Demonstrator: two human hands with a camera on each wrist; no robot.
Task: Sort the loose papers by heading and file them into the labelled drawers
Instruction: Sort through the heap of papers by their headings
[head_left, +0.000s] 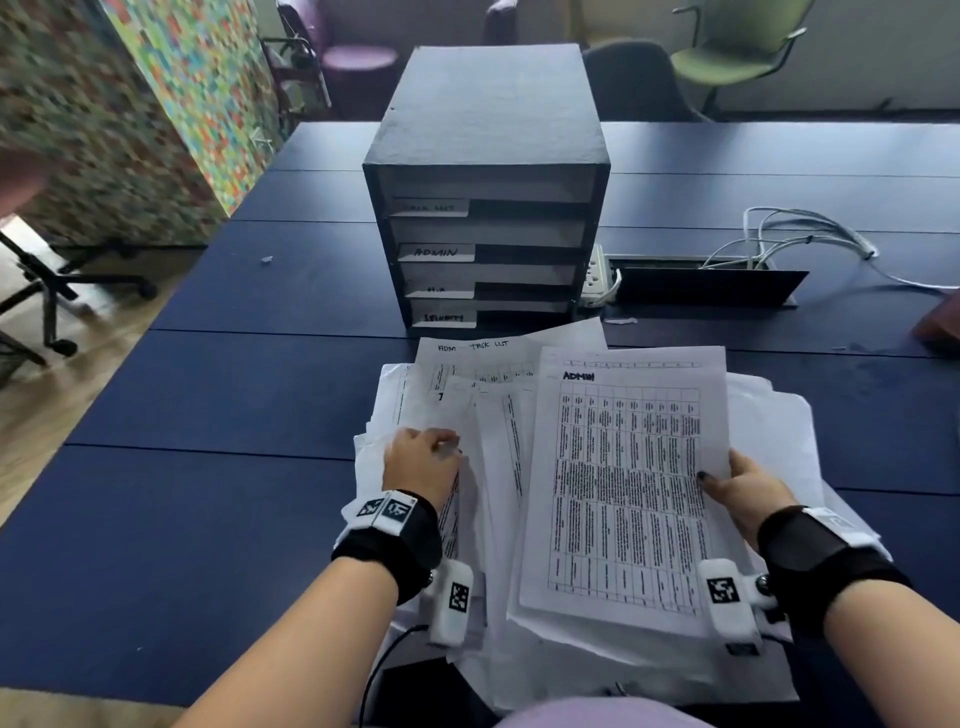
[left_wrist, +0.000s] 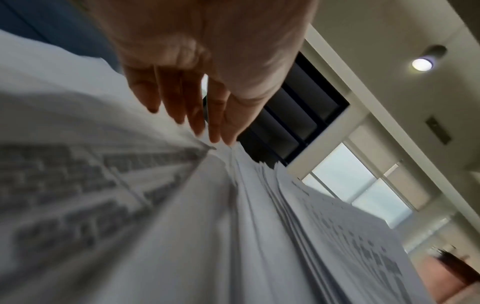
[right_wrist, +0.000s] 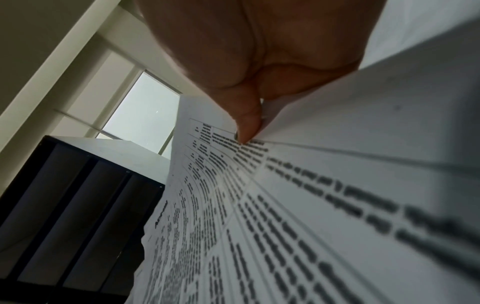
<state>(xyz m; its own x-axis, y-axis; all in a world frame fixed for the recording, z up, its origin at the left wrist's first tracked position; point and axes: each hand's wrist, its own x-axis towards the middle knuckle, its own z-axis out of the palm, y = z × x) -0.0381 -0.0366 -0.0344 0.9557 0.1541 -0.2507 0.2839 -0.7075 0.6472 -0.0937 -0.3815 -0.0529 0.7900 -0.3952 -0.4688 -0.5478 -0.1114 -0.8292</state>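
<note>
While the right hand (head_left: 745, 491) pinches the edge of the sheet headed ADMIN (head_left: 621, 488) with thumb on top, the left hand (head_left: 421, 460) rests with curled fingers on the loose pile of papers (head_left: 470, 519) spread on the table (head_left: 208, 415). The drawer unit (head_left: 488, 208) stands just behind the pile, its ADMIN label (head_left: 436, 252) second from the top. As I judge it, lifting the sheet could drag neighbours off the fanned pile, or it could buckle at the narrow slot
</note>
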